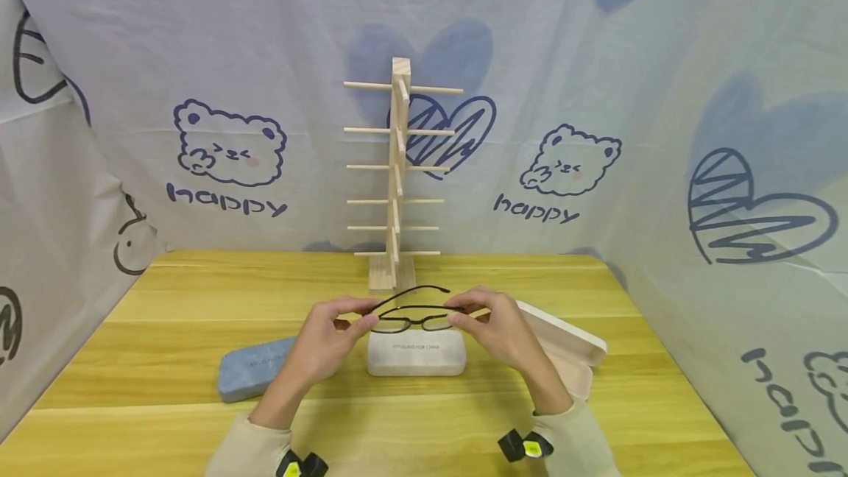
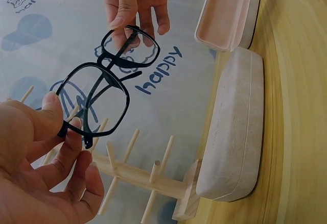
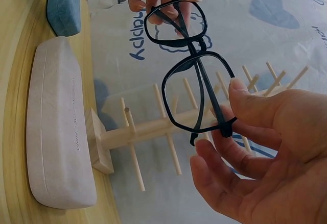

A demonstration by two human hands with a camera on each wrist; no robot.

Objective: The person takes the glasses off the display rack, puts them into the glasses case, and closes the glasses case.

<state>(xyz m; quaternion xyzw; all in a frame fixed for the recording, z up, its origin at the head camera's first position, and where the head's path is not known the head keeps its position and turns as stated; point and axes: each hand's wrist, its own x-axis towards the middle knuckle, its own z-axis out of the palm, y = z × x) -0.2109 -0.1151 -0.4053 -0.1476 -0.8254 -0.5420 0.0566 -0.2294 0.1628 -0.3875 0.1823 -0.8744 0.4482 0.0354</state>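
Observation:
Black-framed eyeglasses (image 1: 416, 322) are held up by both hands, one at each end of the frame. My left hand (image 1: 327, 337) pinches the left end between thumb and fingers. At the right end, my right hand (image 1: 493, 326) does the same near the hinge. The temples cross behind the lenses, as the left wrist view shows. Behind and below the glasses, a closed white glasses case (image 1: 416, 356) with small lettering lies on the table, apart from both hands. Close to the right forearm is an open white case (image 1: 563, 337) with a pink inside.
A closed blue glasses case (image 1: 255, 370) lies beside the left forearm, partly hidden by it. At the back of the wooden table (image 1: 232, 282) stands a wooden rack (image 1: 400, 168) with pegs sticking out. Printed cloth (image 1: 318, 20) hangs around the back and sides.

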